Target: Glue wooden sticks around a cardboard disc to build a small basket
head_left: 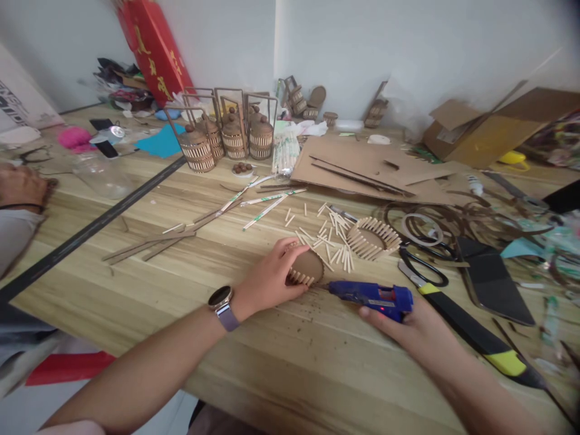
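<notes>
My left hand (272, 275), a watch at its wrist, is closed around the edge of a round brown cardboard base (307, 266). Short wooden sticks stand along part of that base's rim; my fingers hide some of the edge. My right hand (408, 323) grips a blue hot glue gun (374, 297) with a small red light. Its nozzle points left, close to the base's near right rim; whether it touches I cannot tell. Beyond lie loose short sticks (333, 235) and a second round base (376, 237) ringed with sticks.
Scissors (423, 275), a black-and-yellow tool (471, 332) and a phone (493, 281) lie on the right. Several lidded stick baskets (231, 136) with tall handles stand at the back, left of a cardboard sheet (362, 163). Another person's hand (22, 187) rests at the left edge.
</notes>
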The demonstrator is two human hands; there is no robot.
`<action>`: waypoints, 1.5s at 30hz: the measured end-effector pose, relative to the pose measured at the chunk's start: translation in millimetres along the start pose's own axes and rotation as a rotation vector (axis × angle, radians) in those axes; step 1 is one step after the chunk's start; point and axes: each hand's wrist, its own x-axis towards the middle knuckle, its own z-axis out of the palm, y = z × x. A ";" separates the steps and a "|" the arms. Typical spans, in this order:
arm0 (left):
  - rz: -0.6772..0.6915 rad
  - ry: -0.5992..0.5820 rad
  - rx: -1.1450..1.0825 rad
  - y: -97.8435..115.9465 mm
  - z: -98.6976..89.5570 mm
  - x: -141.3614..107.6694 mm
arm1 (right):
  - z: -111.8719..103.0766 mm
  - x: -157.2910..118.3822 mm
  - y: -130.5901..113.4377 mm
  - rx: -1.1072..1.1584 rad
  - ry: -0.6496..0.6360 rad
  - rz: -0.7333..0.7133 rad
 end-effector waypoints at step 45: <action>-0.001 0.021 0.000 0.0 1.2 0.4 | 6.7 -3.6 -19.8 -0.251 0.015 -0.162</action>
